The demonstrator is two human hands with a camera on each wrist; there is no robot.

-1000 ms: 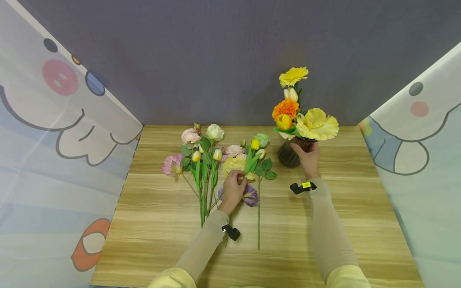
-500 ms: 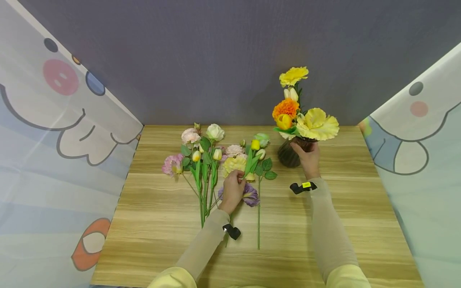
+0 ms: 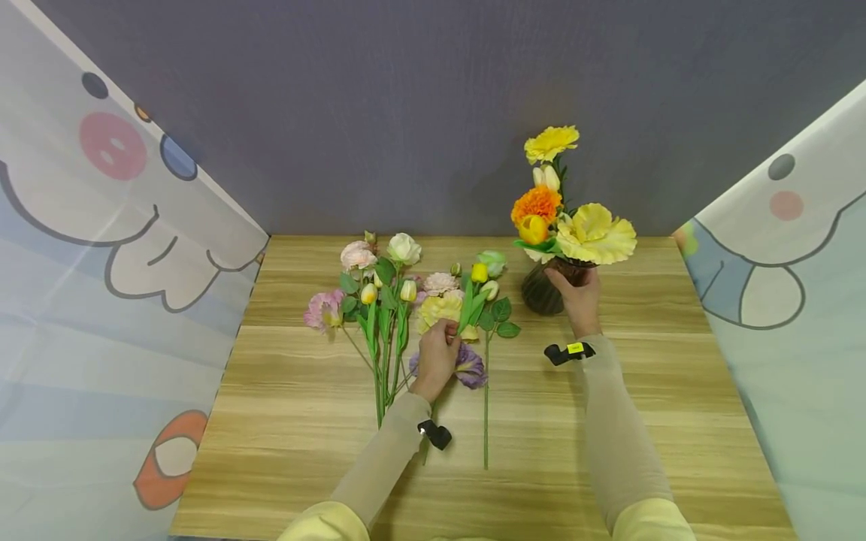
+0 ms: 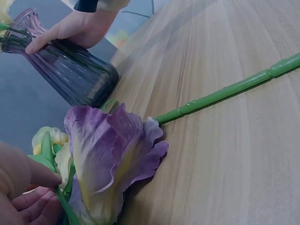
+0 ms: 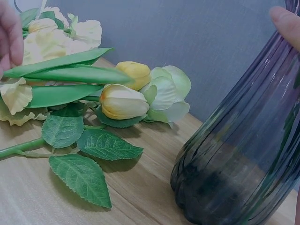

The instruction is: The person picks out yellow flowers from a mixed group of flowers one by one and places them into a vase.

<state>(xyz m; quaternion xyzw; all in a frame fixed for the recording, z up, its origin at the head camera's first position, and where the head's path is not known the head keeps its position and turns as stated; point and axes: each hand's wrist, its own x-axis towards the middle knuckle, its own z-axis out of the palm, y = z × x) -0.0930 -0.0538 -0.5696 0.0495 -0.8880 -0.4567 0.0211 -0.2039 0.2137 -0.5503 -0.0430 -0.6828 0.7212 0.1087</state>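
My left hand (image 3: 437, 364) pinches the green stem of a yellow tulip (image 3: 479, 272) between thumb and fingers, low among the flowers. The tulip's long leaves (image 5: 70, 74) stretch out from those fingers in the right wrist view. Right beside the left hand lies a purple ruffled flower (image 4: 108, 154). My right hand (image 3: 582, 300) grips a dark ribbed glass vase (image 3: 541, 291) at its neck. Out of the vase rise a large pale-yellow flower (image 3: 595, 234), an orange carnation (image 3: 537, 204), a yellow carnation (image 3: 552, 143) and tulips.
Left of the left hand lie white-yellow tulips (image 3: 368, 294), a pink rose (image 3: 358, 255), a white rose (image 3: 404, 249) and a pink-purple flower (image 3: 325, 309). A leafy green stem (image 3: 485, 421) runs toward the front of the wooden table (image 3: 271, 451). A grey wall (image 3: 406, 113) stands behind.
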